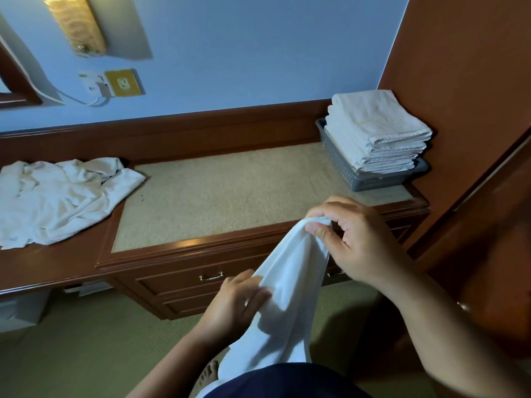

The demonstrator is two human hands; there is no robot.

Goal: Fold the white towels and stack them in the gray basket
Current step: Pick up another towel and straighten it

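Left grip and right grip each pinch a white towel hanging near the table edge; folded towels fill the gray basket, far right; loose towels lie left.

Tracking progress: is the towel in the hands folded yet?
Not folded. The towel hangs loose and bunched, pinched by the right hand on top and the left hand lower down.

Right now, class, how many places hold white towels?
3: a crumpled heap, left on the desk; a folded stack in the gray basket, right; one towel gripped by the left hand and right hand. The heap may hide more.
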